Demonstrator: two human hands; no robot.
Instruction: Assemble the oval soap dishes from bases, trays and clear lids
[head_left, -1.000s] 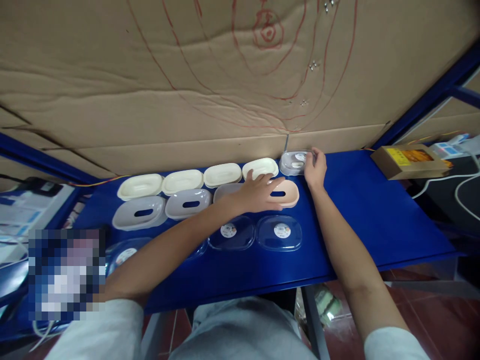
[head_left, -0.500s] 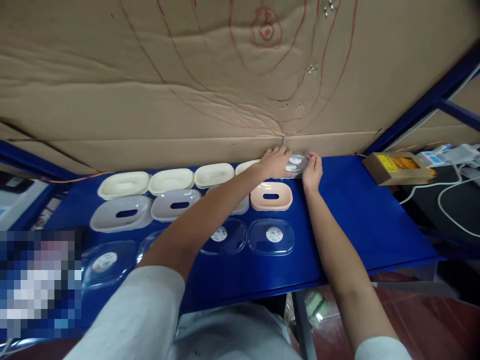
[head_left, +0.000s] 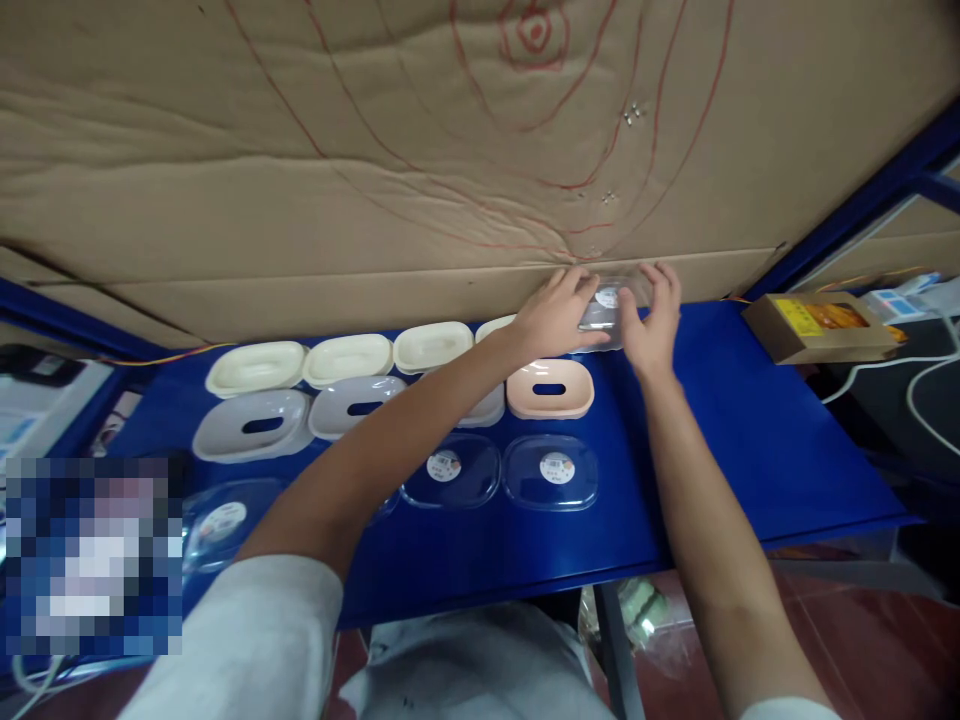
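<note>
Near the cardboard wall, my left hand [head_left: 562,315] and my right hand [head_left: 652,320] grip a clear plastic lid [head_left: 606,300] with a round white label from both sides. Below my left hand sits a peach tray [head_left: 550,389] with an oval slot. Along the back stand several cream trays [head_left: 255,369], the rightmost partly behind my left hand. Grey slotted trays [head_left: 251,427] form a row in front of them, partly covered by my left forearm. Labelled clear lids [head_left: 551,472] lie in the front row. What is beneath the held lid is hard to make out.
The blue table [head_left: 780,430] reaches up to a cardboard wall [head_left: 375,230] with red curved lines. A brown box with a yellow label [head_left: 817,328] and white cables are at the right. A dark table leg [head_left: 619,650] stands below the front edge.
The view has shifted slightly. The clear lid between my hands now shows more fully and appears raised, and my right hand has moved up and to the right, with its fingers spread wider.
</note>
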